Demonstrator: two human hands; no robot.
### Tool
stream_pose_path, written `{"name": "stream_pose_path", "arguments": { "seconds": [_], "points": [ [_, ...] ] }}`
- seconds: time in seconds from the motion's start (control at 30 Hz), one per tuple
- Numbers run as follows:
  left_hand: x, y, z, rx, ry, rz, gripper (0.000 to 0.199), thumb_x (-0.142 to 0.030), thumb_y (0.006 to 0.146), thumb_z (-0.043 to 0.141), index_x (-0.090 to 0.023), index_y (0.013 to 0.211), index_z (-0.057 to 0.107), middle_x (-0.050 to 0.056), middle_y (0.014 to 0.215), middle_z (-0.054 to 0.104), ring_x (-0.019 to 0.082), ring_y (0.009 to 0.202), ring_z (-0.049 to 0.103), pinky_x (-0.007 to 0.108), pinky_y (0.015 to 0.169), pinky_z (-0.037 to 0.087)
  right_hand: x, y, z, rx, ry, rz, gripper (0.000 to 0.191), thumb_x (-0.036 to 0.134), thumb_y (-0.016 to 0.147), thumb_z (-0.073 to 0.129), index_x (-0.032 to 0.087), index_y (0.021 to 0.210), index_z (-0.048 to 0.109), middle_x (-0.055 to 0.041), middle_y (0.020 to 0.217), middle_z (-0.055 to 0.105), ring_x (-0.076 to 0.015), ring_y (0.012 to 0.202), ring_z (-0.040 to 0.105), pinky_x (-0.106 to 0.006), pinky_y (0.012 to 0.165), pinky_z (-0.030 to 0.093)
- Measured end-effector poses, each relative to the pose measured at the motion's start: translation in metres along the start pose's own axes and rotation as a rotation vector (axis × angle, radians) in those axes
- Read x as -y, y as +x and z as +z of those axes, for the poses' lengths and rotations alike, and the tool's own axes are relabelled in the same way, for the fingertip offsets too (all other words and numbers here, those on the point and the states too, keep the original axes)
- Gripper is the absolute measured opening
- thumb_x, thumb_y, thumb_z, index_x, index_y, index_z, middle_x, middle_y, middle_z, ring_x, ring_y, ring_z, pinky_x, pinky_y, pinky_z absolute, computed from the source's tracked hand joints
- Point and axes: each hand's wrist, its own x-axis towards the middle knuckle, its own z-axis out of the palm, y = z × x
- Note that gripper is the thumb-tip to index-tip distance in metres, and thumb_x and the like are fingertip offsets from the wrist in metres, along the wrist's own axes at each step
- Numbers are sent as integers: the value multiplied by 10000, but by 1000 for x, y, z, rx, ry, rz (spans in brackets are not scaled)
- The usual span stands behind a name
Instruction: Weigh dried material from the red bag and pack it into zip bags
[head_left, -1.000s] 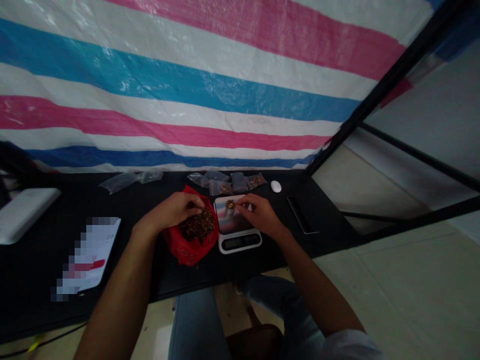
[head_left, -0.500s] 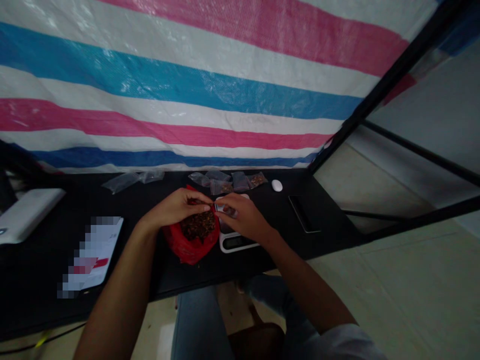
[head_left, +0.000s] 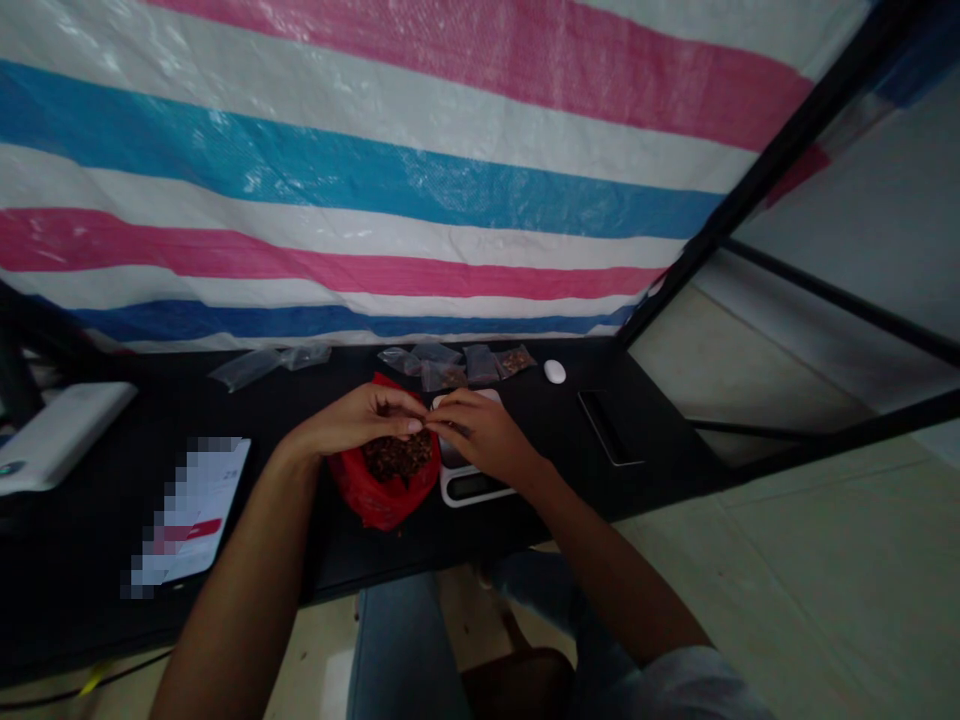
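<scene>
The fingertips of the left hand (head_left: 365,420) and right hand (head_left: 484,432) meet; whether they grip anything cannot be told. They sit where the red bag (head_left: 386,506) adjoins the scale (head_left: 478,491), probably keeping both within reach. The bag's mouth faces up, presumably for access to the brown pieces (head_left: 395,460) inside.

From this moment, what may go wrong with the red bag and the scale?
The left hand is over the open red bag; a bump might tip it and spill the brown pieces. The right hand is over the scale; a touch could disturb a weight reading.
</scene>
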Motion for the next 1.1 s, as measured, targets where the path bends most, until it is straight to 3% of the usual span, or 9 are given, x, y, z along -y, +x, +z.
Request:
{"name": "stream_pose_path", "arguments": {
  "seconds": [0.27,0.6,0.83,1.1],
  "points": [
    [8,4,0,16,38,51,331,-429,881,718,-153,1061,736,77,1048,781,198,935,718,282,840,566,-29,-11,-36,-178,9,229,72,191,931,725,184,947,795,-56,905,754,-163,795,672,-290,774,526],
    [22,10,-1,21,137,80,282,-414,861,723,-173,1005,750,69,1015,794,220,919,736,299,828,574,-37,-10,-19,-137,62,284,107,197,930,718,207,917,824,-44,884,765,-146,732,651,-276,720,516],
    [32,14,-4,-19,139,87,254,-394,827,735,-178,961,739,63,970,796,216,883,743,305,812,586,-42,-11,-21,-81,-14,283,149,242,960,702,225,990,847,-55,901,755,-158,755,669,-289,715,507],
    [30,13,-2,-13,133,103,232,-375,817,749,-181,944,744,67,962,798,218,884,751,313,816,595,-42,-15,-22,-98,83,283,179,264,970,695,221,1048,851,-51,923,756,-160,795,682,-287,752,524]
  ]
}}
